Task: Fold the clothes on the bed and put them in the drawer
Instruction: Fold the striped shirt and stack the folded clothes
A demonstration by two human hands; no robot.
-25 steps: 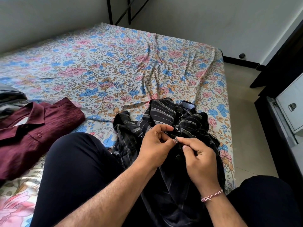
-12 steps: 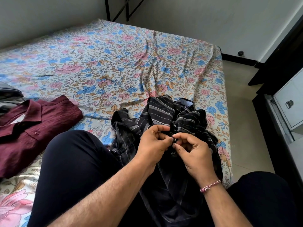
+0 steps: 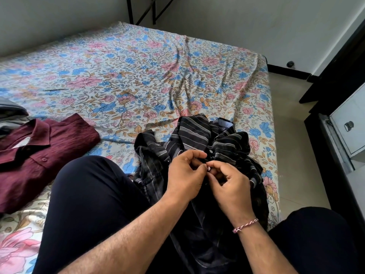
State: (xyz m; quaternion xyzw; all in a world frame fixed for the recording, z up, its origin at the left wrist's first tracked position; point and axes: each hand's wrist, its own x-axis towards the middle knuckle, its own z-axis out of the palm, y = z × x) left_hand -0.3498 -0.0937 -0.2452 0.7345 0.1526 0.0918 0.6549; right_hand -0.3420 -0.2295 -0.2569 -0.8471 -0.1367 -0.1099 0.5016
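While its collar points away up the bed, the crumpled black grey-striped cotton shirt (image 3: 199, 135) runs lengthwise toward the person, left hand (image 3: 184, 175) and right hand (image 3: 229, 184) fingers pinching its placket.

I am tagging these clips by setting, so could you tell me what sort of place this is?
Most likely a home bedroom. A bed with a floral sheet fills the view, a maroon shirt lies folded on it, and a white drawer unit stands at its right side.

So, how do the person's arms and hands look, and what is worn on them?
Both forearms are bare, with no sleeves in view. The right hand has a thin twisted thread bracelet, pink and white, at its wrist. The left hand wears nothing visible.
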